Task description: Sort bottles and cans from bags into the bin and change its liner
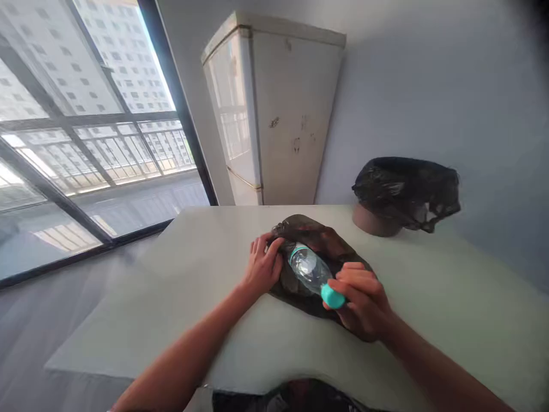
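Firmly, the right grip [364,303] is closing around the cap end of a clear bottle [309,269], with thumb and fingers bending about the teal cap [333,296]. The bottle is lying at a slant in the mouth of a black bag [315,223], its cap pointing back toward the person and its other end, ringed in teal, reaching toward the left hand. The left grip [262,264] is pinching the bag's edge, its thumb and fingers drawing close together beside the bottle without touching it.

Beneath both hands, the bag is resting on a pale table [206,269], its dark film spreading around the bottle. Farther back on the right, a brown bin [377,222] is standing on the table near the wall [412,91], and a second black bag [398,183] is covering its top and bulging out to the right.

Beyond the table, a worn white fridge [291,114] is standing against the wall, dark marks spotting its side. On the left, a large window [90,123] is letting in daylight and showing a railing [124,151] and a tall building, while a greyish floor [38,337] is stretching below.
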{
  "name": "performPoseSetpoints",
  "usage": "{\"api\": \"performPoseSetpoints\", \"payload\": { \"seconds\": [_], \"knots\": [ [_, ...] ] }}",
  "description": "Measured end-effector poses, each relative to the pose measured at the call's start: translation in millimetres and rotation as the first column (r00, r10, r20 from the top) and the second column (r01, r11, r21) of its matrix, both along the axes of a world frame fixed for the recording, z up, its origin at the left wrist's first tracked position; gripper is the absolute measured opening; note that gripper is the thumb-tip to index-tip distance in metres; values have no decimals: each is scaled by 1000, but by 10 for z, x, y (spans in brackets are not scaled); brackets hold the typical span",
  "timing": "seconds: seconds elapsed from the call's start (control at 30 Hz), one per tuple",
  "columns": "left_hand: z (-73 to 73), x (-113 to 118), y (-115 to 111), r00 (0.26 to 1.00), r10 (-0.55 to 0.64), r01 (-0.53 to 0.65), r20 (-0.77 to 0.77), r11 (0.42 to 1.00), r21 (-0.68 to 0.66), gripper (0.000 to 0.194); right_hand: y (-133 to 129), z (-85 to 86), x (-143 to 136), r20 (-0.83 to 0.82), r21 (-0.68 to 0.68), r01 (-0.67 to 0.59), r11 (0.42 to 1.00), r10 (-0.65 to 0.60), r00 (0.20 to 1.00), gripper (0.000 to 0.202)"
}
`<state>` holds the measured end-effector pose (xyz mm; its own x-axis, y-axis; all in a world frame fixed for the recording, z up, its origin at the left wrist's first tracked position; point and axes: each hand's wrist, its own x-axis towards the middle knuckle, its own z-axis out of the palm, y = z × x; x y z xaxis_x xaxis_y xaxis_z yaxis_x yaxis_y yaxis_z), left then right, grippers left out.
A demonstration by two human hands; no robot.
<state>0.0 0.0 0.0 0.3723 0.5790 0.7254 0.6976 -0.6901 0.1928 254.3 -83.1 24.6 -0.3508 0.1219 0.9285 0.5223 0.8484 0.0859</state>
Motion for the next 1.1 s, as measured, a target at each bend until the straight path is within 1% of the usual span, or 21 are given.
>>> {"api": "performPoseSetpoints", "payload": {
  "seconds": [0.07, 0.13, 0.17, 0.23, 0.3, 0.37, 0.4, 0.47, 0.5, 0.57, 0.63, 0.67, 0.73, 0.83, 0.9, 1.0, 1.1],
  "knots": [
    [6, 12, -14, 1000, 21, -22, -15, 1000, -13, 41, -14, 20, -1, -60, 64, -39, 997, 43, 997, 20],
    [17, 19, -25, 999, 40, -41, -27, 999, -32, 41, -47, 77, -16, -125, 59, -79, 995, 86, 988, 14],
    [24, 19, -30, 998, 49, -50, -32, 998, -47, 41, -74, 124, -31, -173, 27, -98, 995, 102, 980, 13],
    [38, 15, -38, 997, 67, -70, -37, 995, -75, 42, -149, 256, -78, -233, -86, -163, 983, 139, 963, 23],
    [49, 6, -48, 997, 75, -78, -31, 992, -95, 39, -237, 416, -149, -232, -214, -241, 947, 191, 954, 32],
    [59, -3, -60, 997, 73, -69, 23, 990, -121, 33, -312, 568, -245, -227, -334, -264, 905, 195, 954, 31],
    [64, -6, -66, 995, 69, -59, 70, 989, -135, 30, -336, 631, -302, -220, -400, -239, 885, 161, 962, 28],
    [77, -11, -79, 982, 55, -29, 181, 989, -146, 25, -341, 719, -431, -190, -497, -131, 858, 40, 981, 28],
    [84, -12, -86, 972, 44, -12, 232, 991, -136, 24, -319, 745, -501, -159, -528, -74, 846, -13, 987, 28],
    [102, -14, -104, 953, 12, 18, 303, 995, -96, 22, -230, 773, -654, -49, -547, 26, 837, -63, 997, 31],
    [119, -17, -128, 942, -12, 39, 334, 996, -75, 21, -106, 780, -818, 120, -509, 130, 851, -80, 990, 25],
    [127, -20, -141, 941, -9, 39, 338, 996, -81, 20, -44, 776, -902, 228, -466, 196, 863, -98, 969, 18],
    [139, -29, -162, 946, 18, 20, 324, 993, -113, 14, 56, 748, -1062, 393, -308, 320, 896, -187, 900, 10],
    [130, -41, -159, 954, 75, -35, 289, 989, -141, 11, 115, 658, -1247, 535, -82, 438, 895, -332, 777, 3],
    [98, -41, -130, 956, 115, -78, 269, 986, -144, 16, 104, 594, -1311, 606, 20, 459, 888, -376, 701, 13],
    [23, -25, -74, 953, 184, -145, 242, 975, -169, 24, 79, 531, -1330, 669, 81, 478, 875, -403, 625, 20],
    [-33, -9, -31, 942, 230, -183, 244, 963, -200, 23, 99, 491, -1308, 703, 33, 495, 868, -372, 606, 20]
  ]
}}
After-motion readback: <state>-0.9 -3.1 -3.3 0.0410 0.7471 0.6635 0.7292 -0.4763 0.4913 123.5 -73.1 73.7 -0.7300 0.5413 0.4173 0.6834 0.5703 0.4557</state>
